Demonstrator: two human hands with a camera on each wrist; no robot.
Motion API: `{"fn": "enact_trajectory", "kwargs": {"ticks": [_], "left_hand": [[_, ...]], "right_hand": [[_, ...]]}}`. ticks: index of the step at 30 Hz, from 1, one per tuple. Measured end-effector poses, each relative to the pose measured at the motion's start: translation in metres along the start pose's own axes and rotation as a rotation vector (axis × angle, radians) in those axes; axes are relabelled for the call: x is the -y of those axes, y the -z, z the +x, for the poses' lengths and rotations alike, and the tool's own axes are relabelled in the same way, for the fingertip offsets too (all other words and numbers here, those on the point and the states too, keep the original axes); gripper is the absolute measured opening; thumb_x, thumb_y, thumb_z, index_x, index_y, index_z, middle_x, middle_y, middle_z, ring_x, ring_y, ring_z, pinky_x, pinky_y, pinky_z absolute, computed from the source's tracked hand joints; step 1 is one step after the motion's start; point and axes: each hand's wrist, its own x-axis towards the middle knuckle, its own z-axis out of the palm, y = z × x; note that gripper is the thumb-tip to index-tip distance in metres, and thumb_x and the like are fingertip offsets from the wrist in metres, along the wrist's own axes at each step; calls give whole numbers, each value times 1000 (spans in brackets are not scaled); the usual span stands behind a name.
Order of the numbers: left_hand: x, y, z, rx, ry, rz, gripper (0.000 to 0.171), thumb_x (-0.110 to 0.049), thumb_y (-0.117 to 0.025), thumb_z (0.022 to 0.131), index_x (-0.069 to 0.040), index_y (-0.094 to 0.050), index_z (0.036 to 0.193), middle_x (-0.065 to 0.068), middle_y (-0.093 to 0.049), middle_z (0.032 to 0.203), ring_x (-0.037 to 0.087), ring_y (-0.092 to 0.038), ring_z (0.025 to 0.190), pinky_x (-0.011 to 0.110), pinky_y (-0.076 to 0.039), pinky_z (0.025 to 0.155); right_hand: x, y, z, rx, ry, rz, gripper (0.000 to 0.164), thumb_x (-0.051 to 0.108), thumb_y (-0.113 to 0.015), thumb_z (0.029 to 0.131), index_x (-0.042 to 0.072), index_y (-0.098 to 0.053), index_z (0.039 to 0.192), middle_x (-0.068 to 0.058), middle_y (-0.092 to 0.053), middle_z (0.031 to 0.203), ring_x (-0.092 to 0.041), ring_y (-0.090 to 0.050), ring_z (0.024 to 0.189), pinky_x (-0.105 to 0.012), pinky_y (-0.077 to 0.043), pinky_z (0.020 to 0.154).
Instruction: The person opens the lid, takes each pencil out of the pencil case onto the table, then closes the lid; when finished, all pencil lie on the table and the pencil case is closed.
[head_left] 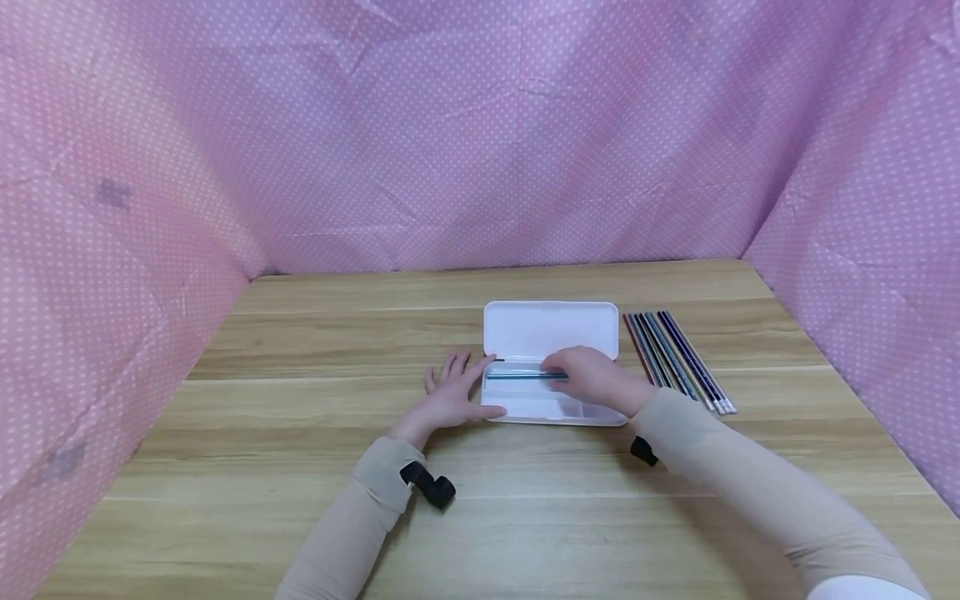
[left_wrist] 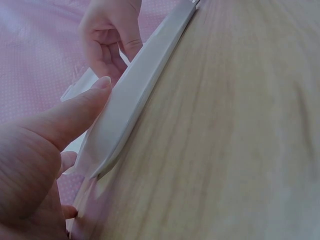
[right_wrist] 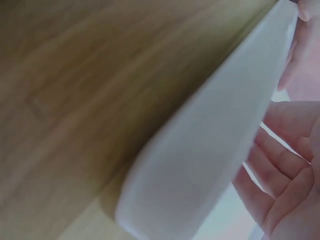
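A white pencil case (head_left: 525,406) lies open on the table, its lid (head_left: 551,327) laid back behind it. A teal pencil (head_left: 517,377) runs lengthwise in the case. My right hand (head_left: 592,377) reaches over the case from the right and pinches the pencil near its right end; its fingertips are partly hidden. My left hand (head_left: 448,402) spreads around the case's left end, thumb at the front edge and index finger near the back corner. In the left wrist view, the left thumb (left_wrist: 82,107) rests against the case's rim.
Several dark, blue and red pencils (head_left: 678,358) lie side by side, slanted, to the right of the case. Pink dotted cloth (head_left: 480,167) hangs behind and beside the wooden table (head_left: 300,400).
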Motion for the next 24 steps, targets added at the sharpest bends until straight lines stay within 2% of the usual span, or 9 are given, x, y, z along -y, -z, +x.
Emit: {"fn": "enact_trajectory", "kwargs": {"ticks": [6, 11, 19, 24], "left_hand": [[0, -1, 0, -2, 6, 5, 88, -51, -72, 78, -32, -25, 150, 16, -8, 158, 39, 4, 144, 65, 13, 106], [0, -2, 0, -5, 1, 2, 88, -51, -72, 78, -32, -25, 150, 16, -8, 158, 39, 4, 144, 65, 13, 106], [0, 0, 0, -11, -9, 3, 88, -51, -72, 78, -32, -25, 150, 16, -9, 158, 39, 3, 144, 65, 12, 106], [0, 0, -1, -1, -5, 0, 87, -51, -71, 78, -32, -25, 150, 16, -8, 158, 39, 3, 144, 65, 13, 106]], "right_hand": [[-6, -3, 3, -3, 56, -57, 25, 6, -68, 85, 6, -68, 111, -6, -70, 104, -20, -63, 98, -41, -49, 92], [-13, 0, 8, 38, 109, -46, 23, 3, -69, 84, 9, -70, 106, 1, -68, 89, -13, -58, 82, -37, -50, 85], [-17, 3, 15, 108, 172, -92, 12, 5, -69, 85, 13, -71, 95, 5, -62, 81, -11, -52, 76, -33, -49, 80], [-13, 2, 14, 122, 169, -123, 10, 3, -65, 87, 12, -67, 92, 4, -58, 81, -13, -51, 76, -32, -48, 78]]}}
